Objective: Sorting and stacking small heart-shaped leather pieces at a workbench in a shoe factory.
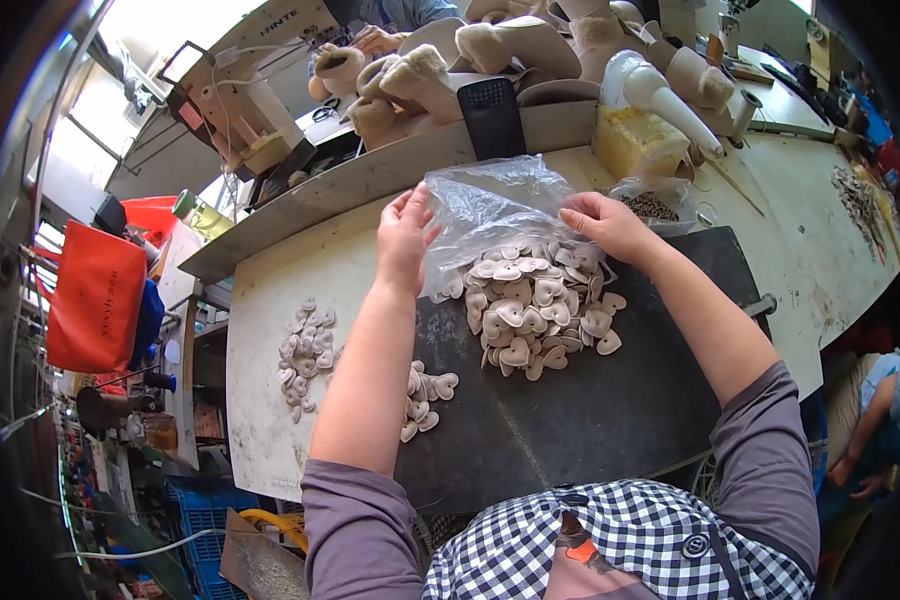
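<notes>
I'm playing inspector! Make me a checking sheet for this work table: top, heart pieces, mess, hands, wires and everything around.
Surface: flat black board on a pale, stained tabletop.
Job's things: big pile of beige heart-shaped pieces, smaller groups leftward; crumpled clear plastic bag at the pile's far side.
Clutter: black rectangular phone-like object; yellowish translucent container.
Hands: left hand and right hand at the bag's opposite sides; grip unclear.
Cables: thin white cable, lower left.
Surroundings: red bag, left; another person, right.

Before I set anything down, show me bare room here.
Bare: black mat between the large heart pile and checked apron; white tabletop right of the mat. Crowded: around the plastic bag, between the left hand and right hand.
</notes>
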The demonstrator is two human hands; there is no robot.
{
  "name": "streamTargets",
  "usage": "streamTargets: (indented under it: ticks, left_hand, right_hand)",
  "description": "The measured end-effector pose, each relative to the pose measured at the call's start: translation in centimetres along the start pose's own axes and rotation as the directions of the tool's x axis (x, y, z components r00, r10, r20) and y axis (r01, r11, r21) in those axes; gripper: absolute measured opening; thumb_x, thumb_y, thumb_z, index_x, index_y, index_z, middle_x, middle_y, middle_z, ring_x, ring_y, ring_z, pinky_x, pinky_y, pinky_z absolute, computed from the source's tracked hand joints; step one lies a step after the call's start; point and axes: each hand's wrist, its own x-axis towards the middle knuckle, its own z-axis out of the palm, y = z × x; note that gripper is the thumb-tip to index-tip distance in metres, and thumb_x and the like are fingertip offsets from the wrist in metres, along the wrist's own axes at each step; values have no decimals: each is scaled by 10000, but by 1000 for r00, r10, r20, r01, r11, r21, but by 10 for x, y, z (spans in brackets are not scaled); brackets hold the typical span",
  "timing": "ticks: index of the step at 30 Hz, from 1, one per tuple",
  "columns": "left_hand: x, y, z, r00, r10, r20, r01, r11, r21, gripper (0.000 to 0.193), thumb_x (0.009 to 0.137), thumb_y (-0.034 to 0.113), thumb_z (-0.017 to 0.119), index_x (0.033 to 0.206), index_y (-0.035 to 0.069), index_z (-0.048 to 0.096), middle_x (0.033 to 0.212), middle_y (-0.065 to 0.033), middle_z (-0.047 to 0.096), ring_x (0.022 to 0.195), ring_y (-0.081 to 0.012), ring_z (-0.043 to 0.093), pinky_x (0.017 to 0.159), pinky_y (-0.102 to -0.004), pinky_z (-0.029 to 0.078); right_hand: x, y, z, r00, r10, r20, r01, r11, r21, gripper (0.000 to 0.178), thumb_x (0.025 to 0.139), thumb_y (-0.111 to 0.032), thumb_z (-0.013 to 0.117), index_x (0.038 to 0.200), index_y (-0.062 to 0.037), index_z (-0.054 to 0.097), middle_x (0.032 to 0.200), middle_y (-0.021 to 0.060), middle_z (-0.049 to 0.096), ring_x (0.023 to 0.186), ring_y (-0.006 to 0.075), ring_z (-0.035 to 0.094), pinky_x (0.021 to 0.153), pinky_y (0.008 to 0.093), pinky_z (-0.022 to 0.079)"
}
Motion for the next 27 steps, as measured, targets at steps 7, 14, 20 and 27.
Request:
streamTargets:
  ticks: [7,14,20,27]
  left_hand:
    - [-31,-40,-2,999,9,49,-45,584,811,728,882,443,698,1378,-17,430,1407,-221,451,1273,-310,476,1021,-405,416]
    - [-20,-41,8,973,-8,231,-79,928,363,325,991,238,573,1191,-15,542,1036,-137,691,933,-184,641,844,-320,501]
    - [-19,-8,24,954,155,258,-198,968,152,244,1042,264,498,1042,20,485,885,-64,653,803,-125,625,785,-279,501]
    - [-30,14,31,881,298,367,-328,944,21,218,1021,259,554,1006,49,497,815,8,555,677,-50,520,630,-229,498]
  right_hand:
    - [11,6,2,999,-4,-34,3,999,-49,274,986,-250,608,1073,5,659,883,5,665,812,83,585,754,262,484]
    - [23,-16,10,998,14,61,-41,883,468,234,1002,-293,578,966,-72,646,803,-6,647,764,85,598,763,245,467]
    - [26,-29,7,997,-49,63,4,818,575,233,1021,-294,535,982,-81,619,755,27,634,792,143,662,770,250,479]
    - [11,-48,-13,962,-206,181,80,843,532,202,1001,-247,579,991,-54,637,842,9,658,807,125,653,763,261,506]
